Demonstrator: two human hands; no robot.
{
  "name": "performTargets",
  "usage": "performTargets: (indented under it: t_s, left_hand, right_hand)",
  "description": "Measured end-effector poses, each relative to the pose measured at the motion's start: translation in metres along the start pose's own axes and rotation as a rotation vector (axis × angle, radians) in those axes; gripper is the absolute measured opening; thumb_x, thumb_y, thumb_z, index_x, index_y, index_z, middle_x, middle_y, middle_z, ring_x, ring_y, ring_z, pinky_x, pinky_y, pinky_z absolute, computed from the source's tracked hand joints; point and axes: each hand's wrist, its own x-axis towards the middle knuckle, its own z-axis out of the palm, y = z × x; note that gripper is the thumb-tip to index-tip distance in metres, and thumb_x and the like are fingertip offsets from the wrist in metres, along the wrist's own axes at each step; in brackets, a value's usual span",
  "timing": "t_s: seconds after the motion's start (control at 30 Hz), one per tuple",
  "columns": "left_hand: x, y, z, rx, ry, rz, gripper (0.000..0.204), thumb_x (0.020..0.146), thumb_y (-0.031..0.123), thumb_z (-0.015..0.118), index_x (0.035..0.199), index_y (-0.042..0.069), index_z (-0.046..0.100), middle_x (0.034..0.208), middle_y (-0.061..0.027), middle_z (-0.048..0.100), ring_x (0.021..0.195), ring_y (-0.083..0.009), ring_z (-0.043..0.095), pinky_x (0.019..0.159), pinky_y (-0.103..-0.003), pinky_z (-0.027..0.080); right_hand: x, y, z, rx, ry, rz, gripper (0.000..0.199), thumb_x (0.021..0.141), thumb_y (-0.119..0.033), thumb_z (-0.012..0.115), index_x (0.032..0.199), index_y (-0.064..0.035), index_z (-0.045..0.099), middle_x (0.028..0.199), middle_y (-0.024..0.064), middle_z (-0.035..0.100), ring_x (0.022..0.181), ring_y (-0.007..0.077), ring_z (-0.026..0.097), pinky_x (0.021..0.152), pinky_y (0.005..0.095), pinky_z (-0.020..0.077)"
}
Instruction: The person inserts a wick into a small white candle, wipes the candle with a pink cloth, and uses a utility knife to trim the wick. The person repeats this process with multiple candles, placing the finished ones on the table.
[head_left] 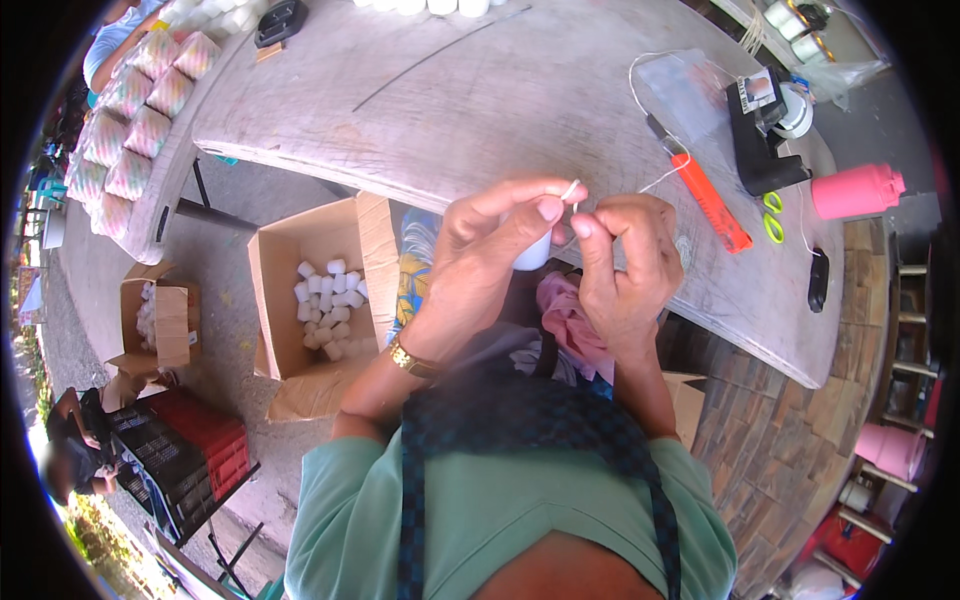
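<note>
In front of my chest, above the near edge of the table, both hands are closed at a thin white string (571, 190). My left hand (485, 238) pinches it between thumb and forefinger, where a short bent piece sticks up. Under that hand shows part of a smooth white cylinder (534, 254); its other fingers seem to hold it, though they are mostly hidden. My right hand (632, 255) pinches with thumb and curled fingers just beside the left fingertips. From there the string runs right across the table, passing an orange box cutter (708, 200).
On the table (450, 130) are a black tape dispenser (757, 150), green-handled scissors (773, 217), a pink bottle (858, 191) and a thin dark rod (430, 62). Left below, a cardboard box (285, 250) holds several white cylinders. Wrapped packs (148, 130) stack at far left, near another person.
</note>
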Motion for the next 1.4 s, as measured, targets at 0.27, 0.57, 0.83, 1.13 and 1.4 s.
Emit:
performTargets:
  t_s: [0.27,0.57,0.83,1.13,1.4]
  left_hand:
    - [0.007,0.003,-0.004,1.089,-0.134,0.580,0.015,0.082,0.007,0.073,0.096,0.003,0.071,0.091,-0.0102,0.065,0.084,-0.0182,0.063,0.081,-0.032,0.049]
    - [0.002,0.003,-0.001,0.522,-0.025,0.264,0.010,0.084,0.007,0.073,0.091,0.000,0.070,0.091,-0.0080,0.067,0.084,-0.0138,0.061,0.077,-0.027,0.047]
    - [0.002,0.002,-0.005,0.548,0.053,0.267,0.008,0.082,0.004,0.073,0.087,-0.001,0.068,0.086,-0.0069,0.067,0.082,-0.0109,0.060,0.074,-0.024,0.046]
    - [0.008,-0.005,-0.007,1.253,0.144,0.888,0.011,0.077,0.005,0.073,0.086,0.006,0.068,0.079,-0.0069,0.066,0.069,-0.0229,0.065,0.109,-0.052,0.031]
    - [0.005,-0.001,-0.006,0.607,0.147,0.202,0.010,0.084,0.009,0.070,0.090,0.002,0.068,0.082,-0.0042,0.067,0.069,-0.0117,0.061,0.066,-0.028,0.050]
  right_hand:
    - [0.012,-0.001,-0.020,0.095,-0.192,0.122,0.017,0.080,-0.010,0.073,0.080,-0.0040,0.058,0.071,0.0049,0.058,0.063,0.0206,0.056,0.065,0.0327,0.0408]
    - [0.013,0.002,-0.014,0.364,-0.146,0.059,0.020,0.077,0.006,0.070,0.094,-0.0009,0.065,0.090,0.0111,0.067,0.077,0.0234,0.064,0.068,0.0319,0.0503]
    - [0.019,0.000,-0.006,0.052,-0.093,-0.197,0.024,0.072,0.007,0.069,0.093,-0.0037,0.065,0.084,0.0065,0.061,0.074,0.0233,0.059,0.068,0.0347,0.0449]
    - [0.021,0.002,-0.010,-0.128,-0.277,-0.183,0.021,0.073,0.002,0.068,0.091,-0.0053,0.060,0.085,0.0054,0.059,0.078,0.0244,0.056,0.075,0.0381,0.0403]
    - [0.015,0.004,0.003,0.007,-0.035,-0.187,0.018,0.075,0.001,0.070,0.090,-0.0043,0.061,0.082,0.0064,0.062,0.073,0.0232,0.059,0.071,0.0366,0.0403]
